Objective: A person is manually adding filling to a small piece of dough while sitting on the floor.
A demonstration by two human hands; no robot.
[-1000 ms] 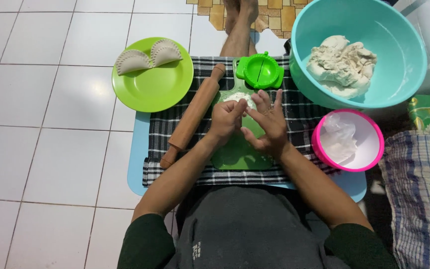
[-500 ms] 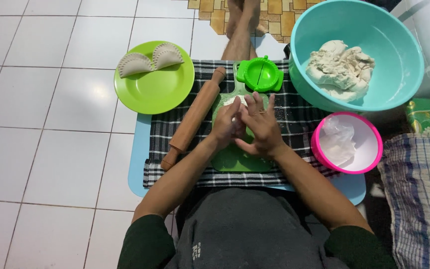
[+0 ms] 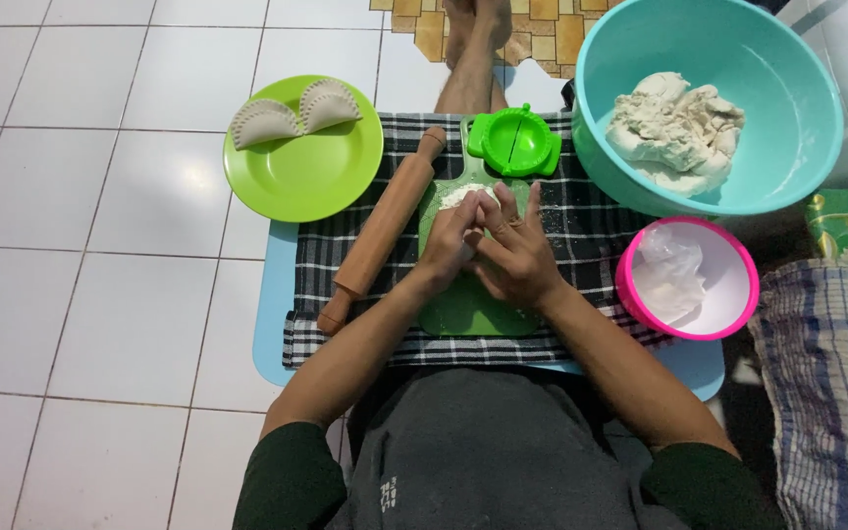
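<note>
Both hands now pressed together, left hand (image 3: pixel 451 236) and right hand (image 3: pixel 514 253) cupping the dough piece (image 3: pixel 463 194) on the green cutting board (image 3: pixel 468 309), rolling pin (image 3: pixel 382 228) idle at 9 o'clock — shaping continues.

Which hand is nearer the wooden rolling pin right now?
Left. The left hand sits just beside the rolling pin on the green board; the right hand lies beyond it, farther away.
</note>
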